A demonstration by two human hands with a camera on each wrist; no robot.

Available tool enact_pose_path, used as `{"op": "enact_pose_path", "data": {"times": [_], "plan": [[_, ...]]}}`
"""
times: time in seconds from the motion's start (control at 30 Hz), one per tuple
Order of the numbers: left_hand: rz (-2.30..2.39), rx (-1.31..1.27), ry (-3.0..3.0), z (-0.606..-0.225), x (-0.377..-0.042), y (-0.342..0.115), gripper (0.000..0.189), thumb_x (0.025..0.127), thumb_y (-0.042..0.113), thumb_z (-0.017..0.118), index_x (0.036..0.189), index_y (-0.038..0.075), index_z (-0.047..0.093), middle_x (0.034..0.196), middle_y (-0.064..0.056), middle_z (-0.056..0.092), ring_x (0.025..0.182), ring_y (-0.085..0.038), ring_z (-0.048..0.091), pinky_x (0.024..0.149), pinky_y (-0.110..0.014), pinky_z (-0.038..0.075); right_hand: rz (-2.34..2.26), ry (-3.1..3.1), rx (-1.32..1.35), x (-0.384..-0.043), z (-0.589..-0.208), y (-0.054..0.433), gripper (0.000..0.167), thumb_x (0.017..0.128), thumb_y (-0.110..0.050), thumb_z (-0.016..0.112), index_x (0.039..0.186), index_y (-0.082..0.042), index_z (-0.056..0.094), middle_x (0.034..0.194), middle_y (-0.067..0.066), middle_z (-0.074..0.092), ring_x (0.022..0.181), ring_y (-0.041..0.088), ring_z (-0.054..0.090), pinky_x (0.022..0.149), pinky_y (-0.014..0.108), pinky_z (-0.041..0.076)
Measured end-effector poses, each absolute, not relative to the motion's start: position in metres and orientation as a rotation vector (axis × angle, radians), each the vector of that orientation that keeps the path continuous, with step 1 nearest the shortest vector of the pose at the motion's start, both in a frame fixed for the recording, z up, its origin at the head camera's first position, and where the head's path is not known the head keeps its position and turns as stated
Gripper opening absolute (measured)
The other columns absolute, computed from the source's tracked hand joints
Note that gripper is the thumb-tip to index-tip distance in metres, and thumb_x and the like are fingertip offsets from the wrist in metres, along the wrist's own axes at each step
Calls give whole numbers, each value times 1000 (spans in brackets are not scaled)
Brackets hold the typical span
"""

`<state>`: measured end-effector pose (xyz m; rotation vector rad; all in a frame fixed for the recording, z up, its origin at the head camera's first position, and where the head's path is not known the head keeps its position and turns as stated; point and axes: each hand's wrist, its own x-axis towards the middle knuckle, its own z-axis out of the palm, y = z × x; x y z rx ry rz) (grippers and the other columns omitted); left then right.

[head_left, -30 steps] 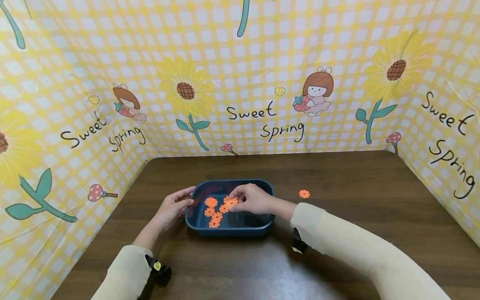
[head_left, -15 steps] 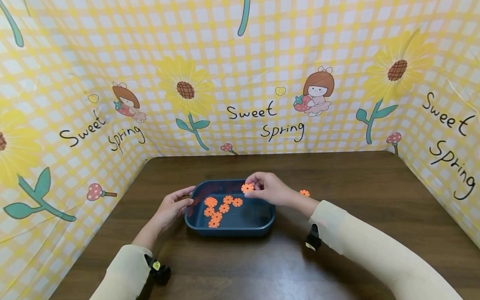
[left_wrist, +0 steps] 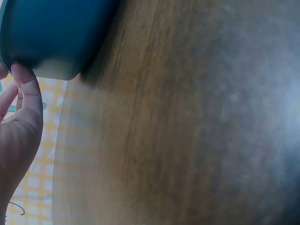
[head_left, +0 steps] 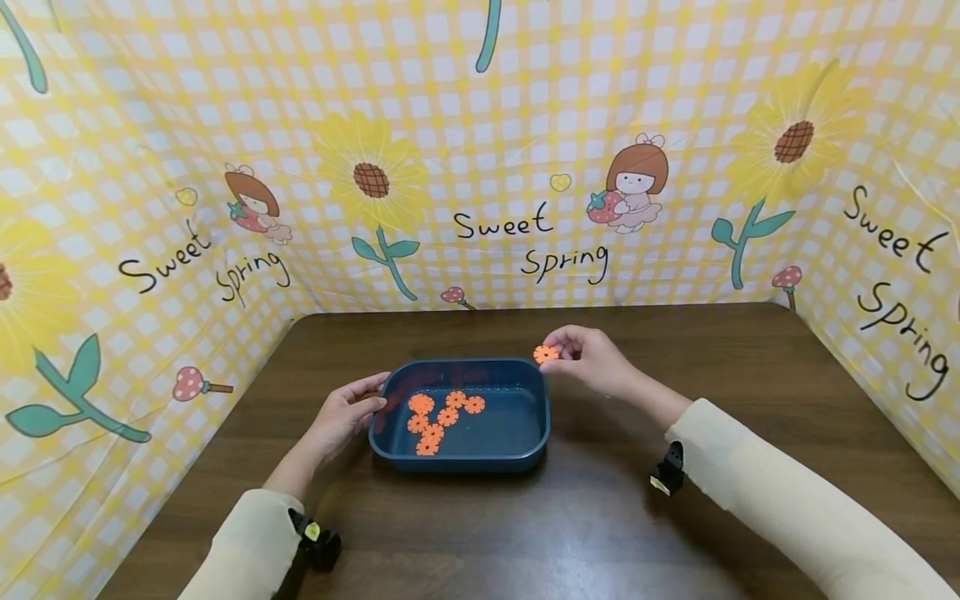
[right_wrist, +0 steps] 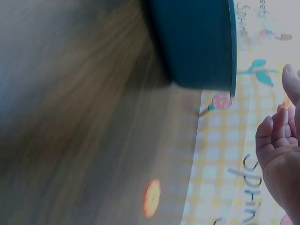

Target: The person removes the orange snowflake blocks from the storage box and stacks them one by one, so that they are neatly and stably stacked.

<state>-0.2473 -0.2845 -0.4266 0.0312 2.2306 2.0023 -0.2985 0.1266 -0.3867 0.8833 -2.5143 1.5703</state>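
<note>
A dark blue plastic box [head_left: 459,463], rectangular with rounded corners, stands on the wooden table; its end wall [right_wrist: 201,51] shows in the right wrist view. Several orange snowflake building discs [head_left: 447,416] lie inside, mostly towards its left. My left hand [head_left: 339,421] holds the box by its left rim, and the thumb [left_wrist: 26,77] touches the wall in the left wrist view. Just off the back right corner, my right hand [head_left: 592,360] pinches one orange snowflake disc [head_left: 546,354] between thumb and fingers, above the table.
Another orange disc [right_wrist: 152,198] lies on the table right of the box; in the head view my right hand hides it. A yellow checked cloth [head_left: 495,167] rises along the table's back and sides. Small black devices [head_left: 322,542] sit at both wrists.
My right hand lifted an orange disc out of the box and carried it right and back, past the rim. My left hand and the box stayed where they were.
</note>
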Motion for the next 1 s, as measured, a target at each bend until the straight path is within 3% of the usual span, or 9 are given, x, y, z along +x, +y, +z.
{"op": "enact_pose_path", "data": {"times": [0.5,1.0], "plan": [[1994,47,2224,-431,-251,-278,50,96,6,59,144,-2,43,133,-25,47,100,-15,61,86,-30,52,1437,-2644,619,-300,-416,201,29,84,-17,78,104,0,64,84,8,55,70,21,47,56,25,41],[1993,65,2237,-431,-249,-289,52,96,9,60,144,-1,43,132,-24,48,100,-14,62,87,-32,52,1365,-2830,647,-305,-442,205,27,82,-13,79,100,2,64,83,5,58,68,18,50,56,25,44]]}}
